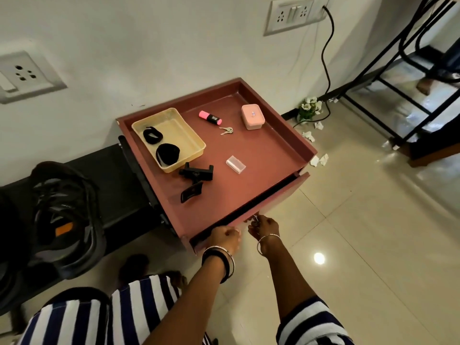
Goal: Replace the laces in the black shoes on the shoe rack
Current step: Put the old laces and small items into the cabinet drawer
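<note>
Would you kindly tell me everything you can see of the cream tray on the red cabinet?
The cream tray is shallow, rectangular and plastic-looking, with a raised rim and rounded corners. It lies flat on the cabinet top, near its back-left corner, holding a black looped bundle and a thicker black bundle.

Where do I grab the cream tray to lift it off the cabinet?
Pinch the long right wall of the cream tray near its middle, coming from the right. That rim stands free, with bare cabinet top beside it and bare floor inside; the black coils lie toward the left wall, which sits near the cabinet's raised lip.
</note>
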